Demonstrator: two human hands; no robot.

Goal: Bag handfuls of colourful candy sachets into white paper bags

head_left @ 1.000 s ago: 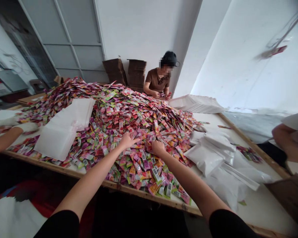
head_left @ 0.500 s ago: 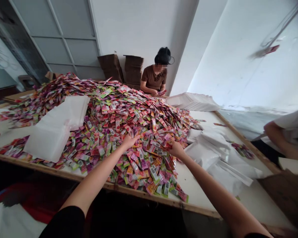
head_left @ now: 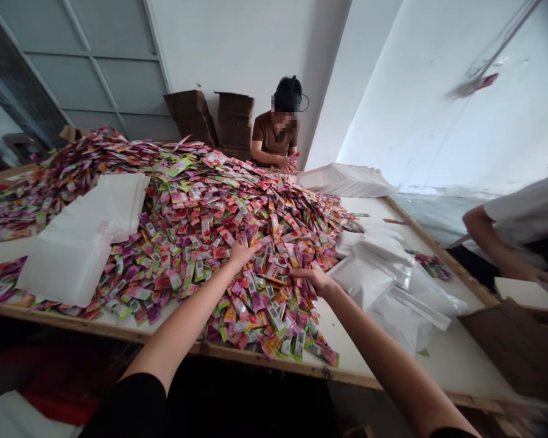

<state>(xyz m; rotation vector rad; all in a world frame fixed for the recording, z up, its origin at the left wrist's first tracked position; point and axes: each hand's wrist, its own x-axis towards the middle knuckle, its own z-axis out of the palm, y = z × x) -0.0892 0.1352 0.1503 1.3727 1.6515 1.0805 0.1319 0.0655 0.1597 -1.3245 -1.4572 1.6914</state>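
Observation:
A wide heap of small colourful sachets [head_left: 210,210], pink, purple, red and green, covers much of the table. My left hand [head_left: 242,252] is at the middle of the heap, thumb stretched to the right, with a few sachets [head_left: 250,233] between thumb and fingers; its fingertips are partly hidden. To the right, my right hand [head_left: 317,280] reaches over the heap's near right side. Its upper finger points left, apart from the lower fingers, which touch the sachets and are partly hidden.
Flat white bags [head_left: 73,255] lie fanned on the heap at left. Filled white bags [head_left: 383,274] rest right of my right hand. More white bags [head_left: 347,180] are stacked behind. One person [head_left: 274,140] handles sachets across the table; another person's arm [head_left: 488,237] is at right, near cardboard [head_left: 516,347].
My right hand has shifted slightly left and its fingers have stretched out over the sachets. My left hand stays at the same part of the heap. The camera view has turned slightly.

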